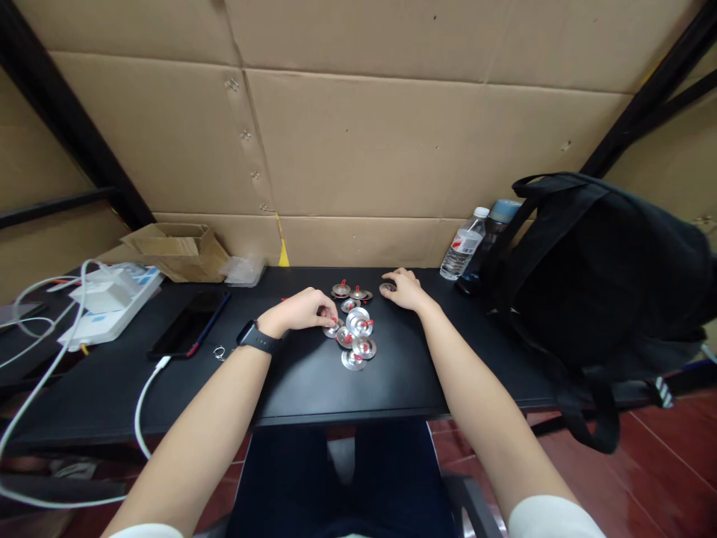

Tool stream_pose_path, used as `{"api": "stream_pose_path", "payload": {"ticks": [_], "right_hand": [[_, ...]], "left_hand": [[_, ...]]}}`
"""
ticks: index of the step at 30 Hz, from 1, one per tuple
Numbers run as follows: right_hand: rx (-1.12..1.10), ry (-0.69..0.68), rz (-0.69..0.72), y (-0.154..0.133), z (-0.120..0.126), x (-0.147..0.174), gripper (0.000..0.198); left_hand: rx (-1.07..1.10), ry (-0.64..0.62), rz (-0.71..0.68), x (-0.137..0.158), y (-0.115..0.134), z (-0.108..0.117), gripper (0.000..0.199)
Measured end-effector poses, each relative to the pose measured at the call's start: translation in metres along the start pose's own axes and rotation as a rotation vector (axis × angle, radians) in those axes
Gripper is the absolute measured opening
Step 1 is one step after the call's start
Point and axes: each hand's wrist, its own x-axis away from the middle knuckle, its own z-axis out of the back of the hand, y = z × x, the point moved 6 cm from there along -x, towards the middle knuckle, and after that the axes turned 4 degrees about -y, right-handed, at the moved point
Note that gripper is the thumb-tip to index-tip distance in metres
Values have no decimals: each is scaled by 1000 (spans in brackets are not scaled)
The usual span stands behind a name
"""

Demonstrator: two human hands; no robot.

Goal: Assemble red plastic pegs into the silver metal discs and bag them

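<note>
Small metal finger cymbals with red loops lie on the black table before me. My left hand, a dark watch on its wrist, pinches the finger cymbal at the left edge of the nearer group. To the right of the farther group, my right hand has its fingers closed around a darker finger cymbal resting at table height. Between the hands sits a loose heap of several silvery cymbals, some overlapping. Farther back are several duller stacked cymbals.
At left lie a phone, a white power strip with cables, a metal ring, and a cardboard box beside clear plastic. A water bottle and a black backpack stand right. Cardboard walls the back.
</note>
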Motion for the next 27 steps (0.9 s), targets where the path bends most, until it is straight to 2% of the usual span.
{"api": "stream_pose_path", "payload": {"ticks": [2, 4, 6, 8, 9, 11, 15, 18, 21, 23, 27], "right_hand": [[-88, 52, 103, -20, 7, 4, 37], [-193, 45, 269, -48, 8, 11, 31], [-259, -5, 409, -77, 4, 20, 47], [-242, 2, 433, -97, -2, 27, 64], [-220, -4, 450, -106, -6, 30, 65], [-200, -14, 461, -117, -13, 34, 54], [-250, -16, 462, -120, -16, 33, 36], [-348, 71, 433, -113, -8, 30, 37], [-579, 183, 362, -102, -2, 25, 40], [-750, 173, 314, -98, -5, 22, 41], [-1019, 23, 288, -102, -17, 20, 48]], "left_hand": [[-50, 82, -53, 2, 3, 9, 13], [-110, 180, -91, 5, 4, 18, 13], [-156, 270, -95, 6, 3, 23, 14], [-192, 345, -89, 6, 2, 26, 14], [-205, 375, -89, 6, 2, 26, 14], [-222, 416, -95, 5, 5, 25, 14], [-222, 452, -121, 3, 17, 24, 14], [-172, 599, -72, 6, 21, 32, 15], [-87, 730, 34, 11, 17, 38, 19], [-46, 702, 54, 9, 16, 35, 20], [-22, 644, 11, 3, 17, 25, 21]]}}
